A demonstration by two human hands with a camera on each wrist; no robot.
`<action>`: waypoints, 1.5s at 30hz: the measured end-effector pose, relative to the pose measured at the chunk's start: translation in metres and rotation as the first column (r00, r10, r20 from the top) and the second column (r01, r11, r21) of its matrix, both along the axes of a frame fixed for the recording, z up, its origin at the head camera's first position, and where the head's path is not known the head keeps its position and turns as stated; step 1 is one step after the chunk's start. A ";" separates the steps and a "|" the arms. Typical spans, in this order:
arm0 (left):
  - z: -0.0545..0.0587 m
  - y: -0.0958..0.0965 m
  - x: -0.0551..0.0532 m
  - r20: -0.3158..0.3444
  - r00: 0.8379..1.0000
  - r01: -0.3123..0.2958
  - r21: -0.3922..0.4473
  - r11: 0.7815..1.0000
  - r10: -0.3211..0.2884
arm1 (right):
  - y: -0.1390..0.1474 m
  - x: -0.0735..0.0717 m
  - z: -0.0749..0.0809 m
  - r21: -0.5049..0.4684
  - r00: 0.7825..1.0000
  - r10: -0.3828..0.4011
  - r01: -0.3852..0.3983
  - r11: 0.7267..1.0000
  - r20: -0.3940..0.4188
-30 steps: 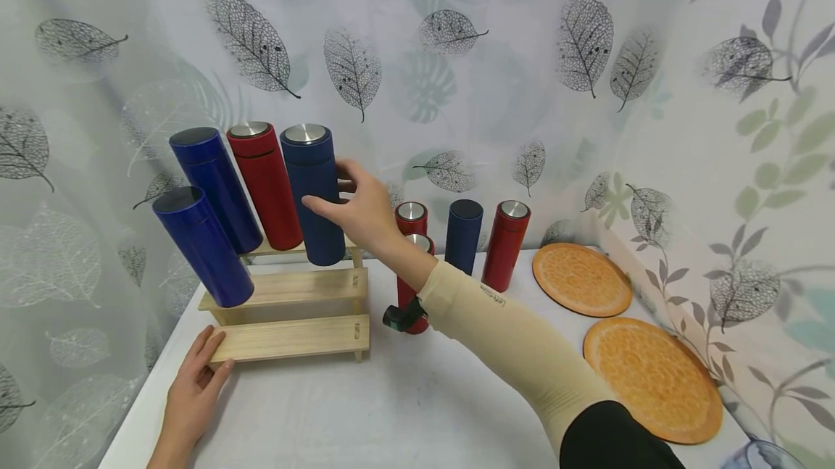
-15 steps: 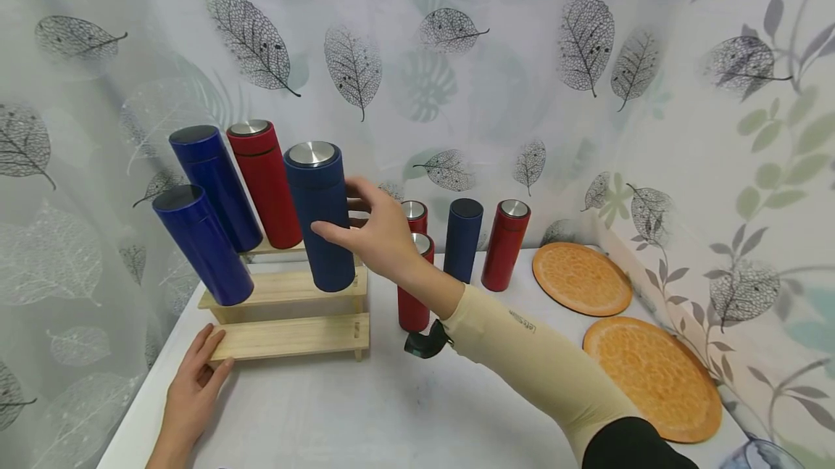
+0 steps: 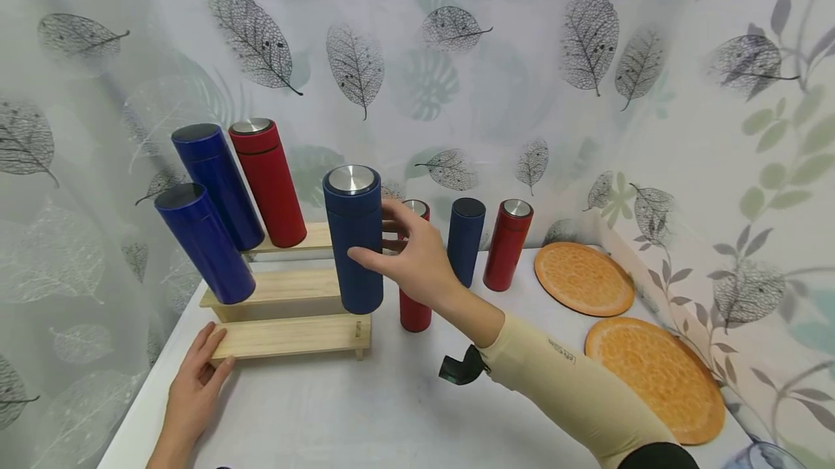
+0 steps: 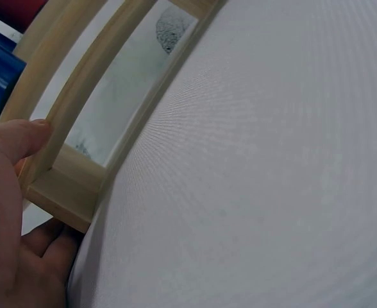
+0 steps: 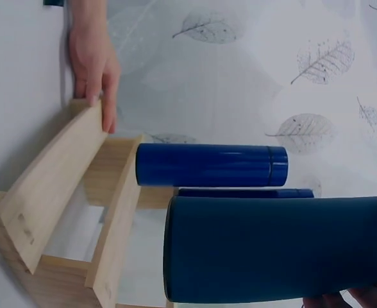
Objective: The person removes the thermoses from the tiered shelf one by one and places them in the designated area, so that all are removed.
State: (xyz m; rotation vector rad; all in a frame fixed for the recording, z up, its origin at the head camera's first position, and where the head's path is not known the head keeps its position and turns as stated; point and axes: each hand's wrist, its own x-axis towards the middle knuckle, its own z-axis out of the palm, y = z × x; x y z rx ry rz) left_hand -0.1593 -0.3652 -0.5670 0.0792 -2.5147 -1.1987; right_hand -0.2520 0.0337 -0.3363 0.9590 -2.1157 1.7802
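Observation:
My right hand grips a dark blue thermos flask with a silver-topped lid, held upright in the air in front of the right end of a three-step wooden rack. In the right wrist view this flask fills the lower right, its base apart from the rack's boards. My left hand holds the left end of the rack's lowest step; in the left wrist view the thumb lies on the wood. One glossy blue flask stands on the middle step. Another blue flask and a red flask stand on the top step.
Right of the rack stand a red flask with another partly hidden behind my hand, a navy flask and a red flask. Two round orange mats lie at the table's right side. A leaf-patterned curtain hangs behind.
My right hand has carried the dark blue flask away from above the rack's top step, down, to the right and towards me. My left hand has stayed at the rack.

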 end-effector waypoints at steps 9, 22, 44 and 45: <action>0.003 0.002 0.001 0.013 1.000 -0.002 0.013 1.000 0.001 | 0.023 0.015 -0.012 -0.010 1.000 -0.014 0.015 1.000 0.028; 0.004 0.002 0.001 -0.005 1.000 -0.001 0.016 1.000 0.001 | 0.053 0.026 -0.022 0.044 0.995 -0.098 0.097 0.994 0.019; 0.004 0.002 0.004 -0.059 0.998 0.011 0.016 1.000 -0.010 | 0.094 0.029 -0.037 0.053 0.975 -0.219 0.217 0.975 0.039; 0.003 0.002 0.004 -0.060 0.998 0.012 0.018 1.000 -0.011 | 0.096 0.029 -0.037 0.055 0.974 -0.225 0.222 0.973 0.041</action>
